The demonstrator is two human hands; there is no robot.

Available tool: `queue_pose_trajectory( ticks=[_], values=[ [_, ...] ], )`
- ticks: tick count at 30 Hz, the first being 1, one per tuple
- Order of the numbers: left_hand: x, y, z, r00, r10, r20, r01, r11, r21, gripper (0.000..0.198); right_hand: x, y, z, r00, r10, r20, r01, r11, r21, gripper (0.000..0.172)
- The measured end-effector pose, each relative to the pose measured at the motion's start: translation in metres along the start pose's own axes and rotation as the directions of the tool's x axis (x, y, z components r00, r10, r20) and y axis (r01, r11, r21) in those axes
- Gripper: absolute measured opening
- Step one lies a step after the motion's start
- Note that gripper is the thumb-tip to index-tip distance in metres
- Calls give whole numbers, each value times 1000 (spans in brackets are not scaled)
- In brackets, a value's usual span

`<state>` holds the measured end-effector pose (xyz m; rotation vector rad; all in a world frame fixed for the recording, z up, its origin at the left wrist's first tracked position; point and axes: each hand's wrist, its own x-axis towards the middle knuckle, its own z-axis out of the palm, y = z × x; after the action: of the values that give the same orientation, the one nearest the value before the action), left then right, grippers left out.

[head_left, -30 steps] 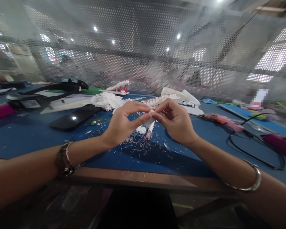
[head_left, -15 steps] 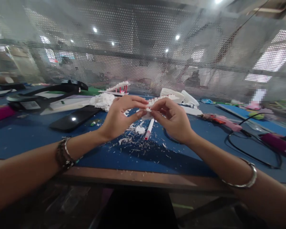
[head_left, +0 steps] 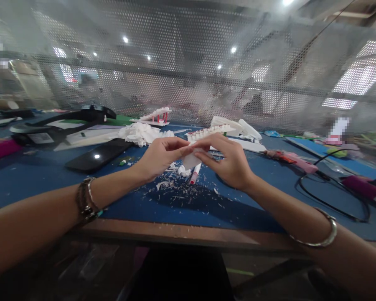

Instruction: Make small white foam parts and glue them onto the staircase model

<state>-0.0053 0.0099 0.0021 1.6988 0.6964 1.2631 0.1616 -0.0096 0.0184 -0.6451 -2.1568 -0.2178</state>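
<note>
My left hand point(head_left: 159, 155) and my right hand point(head_left: 227, 158) meet at the fingertips over the middle of the blue table. Both pinch a small white piece of paper point(head_left: 190, 160), which hangs down between them. Just below it lies a white tube with a red end point(head_left: 194, 175), its far part hidden by the paper. A crumpled white scrap point(head_left: 184, 171) sits beside the tube, with white shreds point(head_left: 188, 190) scattered around. Behind my hands stands a white strip with ridges point(head_left: 210, 131). Farther back is a white stepped model on red posts point(head_left: 158, 117).
Crumpled white tissue point(head_left: 140, 133), a black phone point(head_left: 97, 156) and a black headset point(head_left: 62, 125) are on the left. To the right lie a pink tool point(head_left: 296, 161) with a black cable and a blue board point(head_left: 335, 156). The wooden table edge point(head_left: 181, 232) is nearest me.
My left hand has lowered slightly and its fingers have closed in toward my right hand. The white paper now hangs lower and shows more of its surface.
</note>
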Motion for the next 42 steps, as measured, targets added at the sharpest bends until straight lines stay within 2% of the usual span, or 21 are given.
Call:
queue_pose_trajectory(
  ticks=[6,9,15,21,25,28,30,33,39,42],
  values=[
    [0,-2,0,989,-137,62,143,983,-112,9,0,1,-3,998,-52,22,53,998,-36,11],
    [0,-3,0,985,-145,97,156,981,-117,7,0,1,-4,998,-52,21,53,997,-57,9],
    [-1,-5,1,989,-83,120,95,991,-98,7,0,3,-4,998,-63,11,64,993,-95,5],
    [-3,-1,1,996,37,83,-50,985,163,13,0,6,-3,996,-78,31,81,991,-110,11],
    [-6,0,2,987,147,69,-162,929,334,16,1,5,-2,996,-1,85,6,998,-58,14],
    [-9,1,3,972,224,66,-232,892,387,18,1,4,0,992,88,93,-90,996,19,15],
    [-10,1,4,964,250,86,-264,887,380,19,1,3,1,989,122,84,-126,990,55,15],
    [-10,1,6,961,261,95,-277,895,348,20,-1,2,3,991,110,70,-116,991,73,14],
    [-7,-3,4,973,216,84,-230,946,230,17,-3,5,7,990,127,61,-137,969,204,12],
    [-6,-3,4,980,194,35,-197,969,146,16,-2,5,8,986,159,40,-164,947,277,12]
  ],
)
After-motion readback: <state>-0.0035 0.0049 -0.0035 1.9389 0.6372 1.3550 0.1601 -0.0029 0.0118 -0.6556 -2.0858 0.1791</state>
